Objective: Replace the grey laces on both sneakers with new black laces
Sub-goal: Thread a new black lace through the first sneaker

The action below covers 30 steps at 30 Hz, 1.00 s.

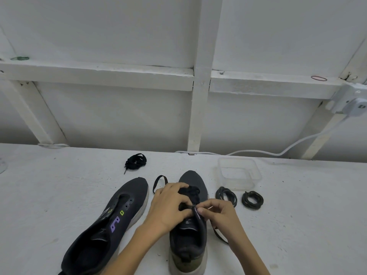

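Sneaker [187,241] | left hand [168,207] grips top | black lace [193,193] | right hand [220,213] pinches

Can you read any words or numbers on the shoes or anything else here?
No words or numbers can be read here.
Purple mark on the unlaced sneaker: a shape, not readable letters.
Dark mark on the white box on the wall: too blurred to read.
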Motion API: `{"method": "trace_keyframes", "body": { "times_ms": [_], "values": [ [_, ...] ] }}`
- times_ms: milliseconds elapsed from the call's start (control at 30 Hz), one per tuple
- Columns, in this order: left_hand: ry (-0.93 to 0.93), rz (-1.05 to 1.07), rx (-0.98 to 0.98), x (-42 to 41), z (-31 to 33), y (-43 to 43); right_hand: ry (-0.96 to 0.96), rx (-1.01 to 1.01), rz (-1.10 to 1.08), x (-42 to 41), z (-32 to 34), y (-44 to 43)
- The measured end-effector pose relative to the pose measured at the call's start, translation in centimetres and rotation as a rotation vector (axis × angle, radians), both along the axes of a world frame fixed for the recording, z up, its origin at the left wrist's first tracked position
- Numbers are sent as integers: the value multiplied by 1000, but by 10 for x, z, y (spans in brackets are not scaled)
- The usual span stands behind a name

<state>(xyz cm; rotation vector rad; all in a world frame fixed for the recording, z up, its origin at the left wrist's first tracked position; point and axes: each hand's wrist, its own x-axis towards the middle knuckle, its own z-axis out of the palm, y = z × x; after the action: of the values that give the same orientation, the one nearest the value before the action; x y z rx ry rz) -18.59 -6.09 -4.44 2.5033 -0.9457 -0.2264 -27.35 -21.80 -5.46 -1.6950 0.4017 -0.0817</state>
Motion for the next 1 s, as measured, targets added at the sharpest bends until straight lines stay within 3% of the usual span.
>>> {"method": "trace_keyframes", "body": {
  "times_ms": [367, 633, 833, 1000],
  "values": [
    [-167, 79, -158, -12, -9, -8, 47, -55, 106, 5, 7, 1],
    [-75, 255, -357, -22, -25, -7, -36, -174, 53, 1, 10, 10],
    [47, 327, -593, -17, -27, 0, -61, -390, -14, -2, -4, 17],
    [226, 270, -649, -14, -20, 4, -27, -673, 81, 6, 1, 26]
  ]
}}
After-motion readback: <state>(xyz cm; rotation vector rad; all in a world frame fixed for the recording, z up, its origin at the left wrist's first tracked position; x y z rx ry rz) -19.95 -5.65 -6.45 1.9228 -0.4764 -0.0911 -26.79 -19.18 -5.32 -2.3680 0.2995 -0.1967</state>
